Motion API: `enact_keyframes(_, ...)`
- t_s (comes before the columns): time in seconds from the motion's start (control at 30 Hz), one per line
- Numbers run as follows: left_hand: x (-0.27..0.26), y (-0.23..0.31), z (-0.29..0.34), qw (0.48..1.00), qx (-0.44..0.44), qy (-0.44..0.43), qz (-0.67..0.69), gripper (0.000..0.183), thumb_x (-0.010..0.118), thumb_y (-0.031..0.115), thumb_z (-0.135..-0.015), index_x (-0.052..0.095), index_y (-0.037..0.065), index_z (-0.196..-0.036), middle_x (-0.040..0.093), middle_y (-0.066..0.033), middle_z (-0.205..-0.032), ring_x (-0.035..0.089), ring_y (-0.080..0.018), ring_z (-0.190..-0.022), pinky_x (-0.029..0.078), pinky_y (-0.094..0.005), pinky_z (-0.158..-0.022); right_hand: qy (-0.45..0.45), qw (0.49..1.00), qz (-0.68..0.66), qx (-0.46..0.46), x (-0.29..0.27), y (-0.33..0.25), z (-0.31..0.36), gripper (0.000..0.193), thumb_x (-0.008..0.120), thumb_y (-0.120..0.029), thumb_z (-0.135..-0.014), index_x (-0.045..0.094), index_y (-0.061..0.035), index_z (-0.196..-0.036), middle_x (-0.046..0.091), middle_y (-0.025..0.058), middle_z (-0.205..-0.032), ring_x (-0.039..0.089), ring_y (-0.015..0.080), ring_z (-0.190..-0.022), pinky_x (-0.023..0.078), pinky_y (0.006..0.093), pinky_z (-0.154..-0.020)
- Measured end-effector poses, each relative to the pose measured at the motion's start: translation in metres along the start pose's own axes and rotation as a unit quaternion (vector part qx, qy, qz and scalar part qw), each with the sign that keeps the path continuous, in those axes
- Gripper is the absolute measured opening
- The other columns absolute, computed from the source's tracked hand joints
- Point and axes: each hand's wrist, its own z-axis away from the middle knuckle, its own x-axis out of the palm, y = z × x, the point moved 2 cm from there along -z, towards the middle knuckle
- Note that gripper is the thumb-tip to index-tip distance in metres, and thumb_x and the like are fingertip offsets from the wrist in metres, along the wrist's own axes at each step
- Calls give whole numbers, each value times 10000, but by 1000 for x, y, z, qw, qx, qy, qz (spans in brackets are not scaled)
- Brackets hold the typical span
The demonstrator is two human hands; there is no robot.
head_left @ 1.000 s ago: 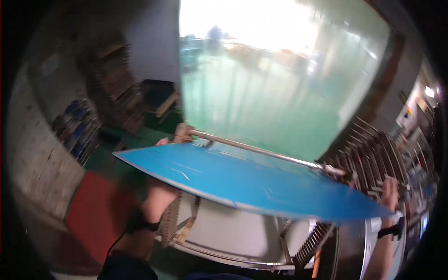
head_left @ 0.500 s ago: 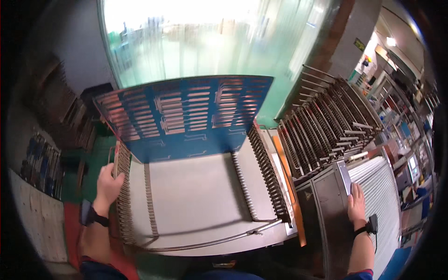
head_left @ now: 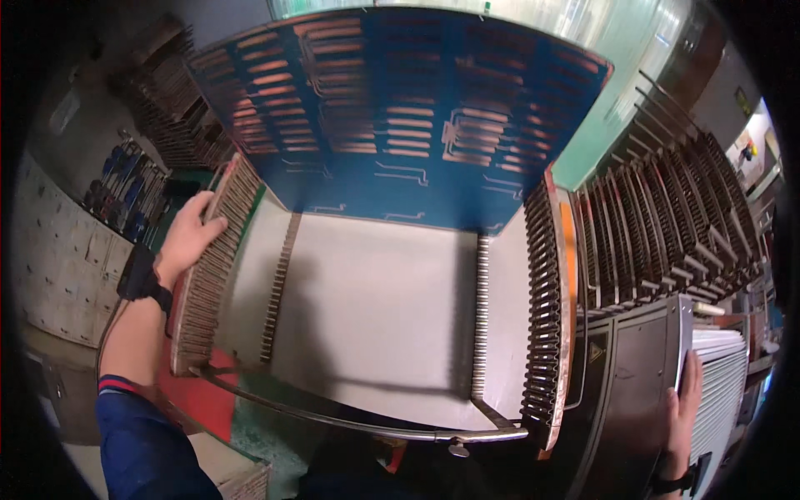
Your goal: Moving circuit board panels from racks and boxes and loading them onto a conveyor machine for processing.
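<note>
A slotted drying rack with toothed metal sides stands over a white tabletop. A large blue circuit board panel with copper-coloured patterns is upright at the rack's far end. My left hand is closed over the rack's left side, thumb across its slotted rail. On the right, my right hand has its fingers stretched out beside the upper edge of a grey metal cabinet, next to white rollers. Nothing shows in the right hand. A curved front bar with a thumbscrew spans the rack's near side.
Several more slotted racks stand close together at right, behind the cabinet. A pale cabinet stands at far left, with more racks behind it. A translucent strip curtain hangs beyond the panel. The floor is red and green.
The panel and rack look larger and nearer. The rack's front bar, over the white tabletop before, now juts past its near edge. Both hands stay near the same places.
</note>
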Motion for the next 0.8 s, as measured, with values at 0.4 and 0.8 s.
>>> enact_keyframes(0.4,5,9,1,995,25,-36,89,397,607,165,-939,546,-14,-1288,620,-68,-1170,559,-159,-1066,433,-293,-964,35,998,-38,-28,-2,-13,20,717,591,-317,-878,408,-11,-1501,361,219,-1569,325,380,-1467,233,437,-1216)
enact_keyframes(0.8,5,-25,-18,991,1,-57,124,335,576,187,-1002,562,-18,-1267,627,-84,-1150,575,-170,-1032,446,-297,-933,75,996,-41,-6,-3,-15,25,655,675,-110,-810,490,-39,-1433,429,209,-1511,390,391,-1419,324,450,-1177)
